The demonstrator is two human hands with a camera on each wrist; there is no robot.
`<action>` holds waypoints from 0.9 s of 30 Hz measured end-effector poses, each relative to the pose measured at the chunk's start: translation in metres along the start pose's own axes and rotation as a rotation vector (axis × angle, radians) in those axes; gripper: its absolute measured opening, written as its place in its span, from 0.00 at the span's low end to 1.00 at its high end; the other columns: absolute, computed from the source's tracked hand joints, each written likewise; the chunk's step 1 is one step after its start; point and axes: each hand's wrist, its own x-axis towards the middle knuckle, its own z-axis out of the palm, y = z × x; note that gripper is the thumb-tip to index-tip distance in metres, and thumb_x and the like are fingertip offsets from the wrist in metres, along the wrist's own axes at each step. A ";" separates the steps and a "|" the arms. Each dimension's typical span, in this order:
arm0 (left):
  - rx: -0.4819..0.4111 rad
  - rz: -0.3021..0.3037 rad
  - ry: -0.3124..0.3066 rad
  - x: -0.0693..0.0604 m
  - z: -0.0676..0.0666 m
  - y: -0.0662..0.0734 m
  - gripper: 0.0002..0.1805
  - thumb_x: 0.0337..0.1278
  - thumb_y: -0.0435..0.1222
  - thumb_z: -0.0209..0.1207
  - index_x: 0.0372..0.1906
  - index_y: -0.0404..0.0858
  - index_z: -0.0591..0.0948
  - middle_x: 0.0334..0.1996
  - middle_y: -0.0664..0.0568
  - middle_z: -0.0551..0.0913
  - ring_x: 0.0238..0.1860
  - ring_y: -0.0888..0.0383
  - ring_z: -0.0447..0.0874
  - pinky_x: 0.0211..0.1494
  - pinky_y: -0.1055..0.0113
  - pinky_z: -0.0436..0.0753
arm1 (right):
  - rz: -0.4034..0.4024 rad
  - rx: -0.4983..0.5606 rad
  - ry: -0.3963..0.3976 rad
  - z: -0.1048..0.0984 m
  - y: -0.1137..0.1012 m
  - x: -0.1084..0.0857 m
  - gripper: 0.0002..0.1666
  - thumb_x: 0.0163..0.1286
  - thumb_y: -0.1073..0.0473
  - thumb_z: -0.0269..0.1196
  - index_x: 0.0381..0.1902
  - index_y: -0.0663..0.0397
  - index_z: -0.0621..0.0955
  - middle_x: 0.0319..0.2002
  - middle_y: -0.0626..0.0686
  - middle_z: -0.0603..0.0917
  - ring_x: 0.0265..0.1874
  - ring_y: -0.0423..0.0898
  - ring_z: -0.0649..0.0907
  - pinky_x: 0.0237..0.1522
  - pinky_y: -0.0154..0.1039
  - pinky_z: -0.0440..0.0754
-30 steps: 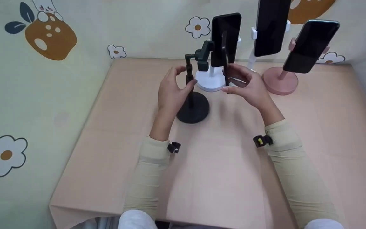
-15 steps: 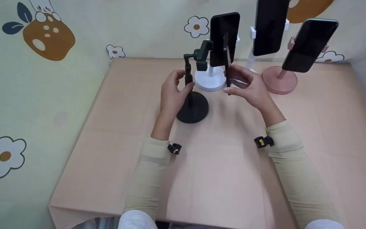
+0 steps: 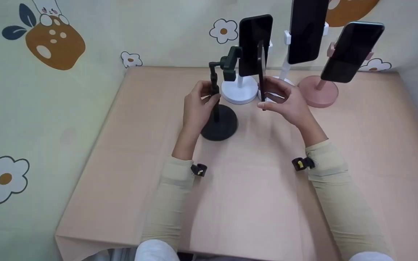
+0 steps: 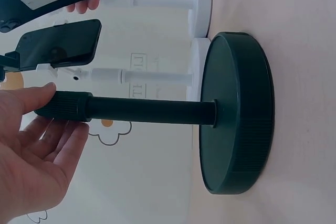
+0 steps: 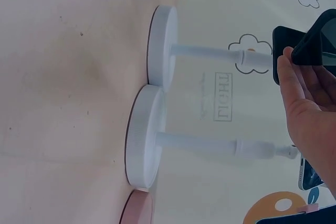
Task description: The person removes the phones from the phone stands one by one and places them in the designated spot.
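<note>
My left hand (image 3: pixel 197 108) grips the upper pole of a dark green stand (image 3: pixel 219 123); in the left wrist view the thumb and fingers (image 4: pixel 72 145) lie round its ribbed collar (image 4: pixel 65 106). The stand's base (image 4: pixel 236 114) rests on the table, and its clamp (image 3: pixel 230 63) is empty. To the right of that clamp, my right hand (image 3: pixel 289 101) holds a dark phone (image 3: pixel 261 72) upright by its lower part, edge-on to the head view. The phone and the clamp are apart. In the right wrist view the fingers (image 5: pixel 294 85) are at the end of the phone (image 5: pixel 310 45).
Behind the held phone, another phone (image 3: pixel 250 40) sits in a white stand (image 3: pixel 239 92). A second white stand (image 3: pixel 285 69) bears a phone (image 3: pixel 307 32), and a pink stand (image 3: pixel 318 95) bears one (image 3: pixel 352 52) at the right. The patterned wall (image 3: pixel 169 32) is behind the table (image 3: pixel 245 203).
My right hand and its phone have shifted slightly right and toward the near edge. My left hand has moved a little down the pole, with its fingers now closer round it.
</note>
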 end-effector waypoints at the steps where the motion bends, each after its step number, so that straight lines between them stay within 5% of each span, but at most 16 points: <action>1: -0.002 -0.001 0.000 0.000 0.000 0.000 0.16 0.63 0.31 0.63 0.55 0.36 0.78 0.49 0.45 0.84 0.53 0.55 0.84 0.59 0.72 0.83 | 0.000 -0.003 0.001 0.000 0.000 0.000 0.44 0.58 0.72 0.71 0.72 0.61 0.68 0.67 0.60 0.75 0.66 0.47 0.77 0.70 0.41 0.73; 12: -0.027 -0.004 0.004 0.001 0.001 -0.001 0.15 0.63 0.30 0.63 0.54 0.35 0.78 0.49 0.44 0.84 0.53 0.55 0.84 0.57 0.72 0.84 | -0.017 0.018 0.028 -0.005 0.004 -0.004 0.43 0.56 0.74 0.71 0.70 0.64 0.69 0.58 0.47 0.80 0.59 0.36 0.80 0.66 0.35 0.76; 27: -0.014 0.021 -0.008 0.000 0.000 -0.002 0.16 0.64 0.31 0.63 0.54 0.35 0.77 0.48 0.44 0.84 0.53 0.55 0.84 0.58 0.71 0.84 | -0.017 0.065 0.044 -0.012 0.011 -0.009 0.44 0.55 0.76 0.71 0.69 0.67 0.69 0.55 0.45 0.81 0.57 0.36 0.81 0.65 0.35 0.77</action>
